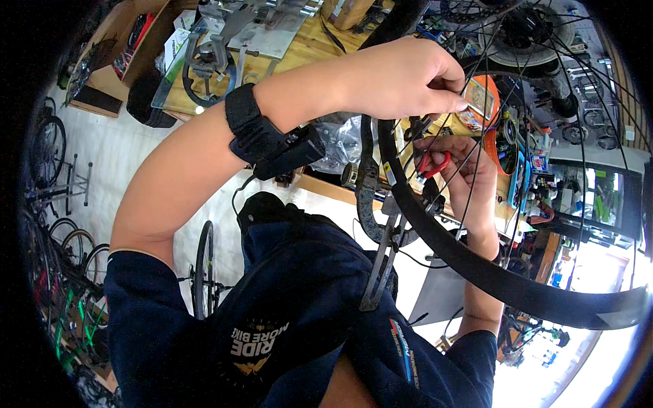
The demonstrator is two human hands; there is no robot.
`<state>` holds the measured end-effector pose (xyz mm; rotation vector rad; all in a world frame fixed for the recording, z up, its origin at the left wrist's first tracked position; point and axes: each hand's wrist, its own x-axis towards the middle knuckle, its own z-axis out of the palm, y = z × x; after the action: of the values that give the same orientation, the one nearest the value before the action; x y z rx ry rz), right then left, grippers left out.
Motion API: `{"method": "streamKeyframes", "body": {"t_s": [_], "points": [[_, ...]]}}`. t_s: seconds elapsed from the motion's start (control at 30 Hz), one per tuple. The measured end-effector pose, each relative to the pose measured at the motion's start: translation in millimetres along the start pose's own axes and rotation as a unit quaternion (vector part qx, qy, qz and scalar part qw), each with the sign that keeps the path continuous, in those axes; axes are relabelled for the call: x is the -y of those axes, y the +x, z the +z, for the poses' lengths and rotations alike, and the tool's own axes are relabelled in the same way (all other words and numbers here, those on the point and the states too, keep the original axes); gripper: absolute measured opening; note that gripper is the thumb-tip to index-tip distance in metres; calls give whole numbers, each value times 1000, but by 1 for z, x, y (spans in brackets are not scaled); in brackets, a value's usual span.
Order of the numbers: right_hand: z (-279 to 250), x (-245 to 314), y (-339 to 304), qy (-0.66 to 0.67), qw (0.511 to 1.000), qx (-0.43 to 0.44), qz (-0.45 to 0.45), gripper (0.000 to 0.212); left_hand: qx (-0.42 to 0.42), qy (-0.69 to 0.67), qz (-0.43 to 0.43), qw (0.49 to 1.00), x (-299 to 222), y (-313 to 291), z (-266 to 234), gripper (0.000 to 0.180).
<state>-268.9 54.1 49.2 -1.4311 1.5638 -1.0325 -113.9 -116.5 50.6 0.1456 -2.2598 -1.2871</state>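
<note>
A spoked bicycle wheel with a black rim (490,275) is held upright in a truing stand (385,251), close in front of me. My left hand (408,78) reaches across from the left, thumb and forefinger pinched on a thin dark spoke. Lower down, near the rim's inner side, my right hand (469,166) holds a small red spoke wrench (435,165) among the spokes. Its fingers hide part of that tool, and I cannot tell whether it sits on a nipple. The wheel's hub (532,27) shows at the top right.
A black strap with a small device (289,151) is on my left wrist, its cable hanging. Behind the wheel, a wooden bench (316,42) carries metal tools and an orange round container (481,98). A cardboard box (105,85) and parked bicycles (51,143) are at the left.
</note>
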Motion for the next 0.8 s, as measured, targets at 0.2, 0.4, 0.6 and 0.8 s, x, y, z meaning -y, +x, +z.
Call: {"method": "streamKeyframes", "body": {"t_s": [0.2, 0.4, 0.6, 0.8], "points": [[4, -4, 4, -13, 1000, 20, -11, 16, -1, 20, -12, 1000, -2, -3, -2, 25], [-1, -8, 13, 171, 980, 98, -28, 32, -2, 6, 2, 1000, -1, 0, -1, 24], [-8, -10, 22, 233, 958, 155, 60, 44, 2, -22, -14, 1000, -1, -1, 0, 24], [-8, -15, 26, 283, 934, 209, 60, 53, -10, -3, 9, 1000, -2, -1, 0, 25]]}}
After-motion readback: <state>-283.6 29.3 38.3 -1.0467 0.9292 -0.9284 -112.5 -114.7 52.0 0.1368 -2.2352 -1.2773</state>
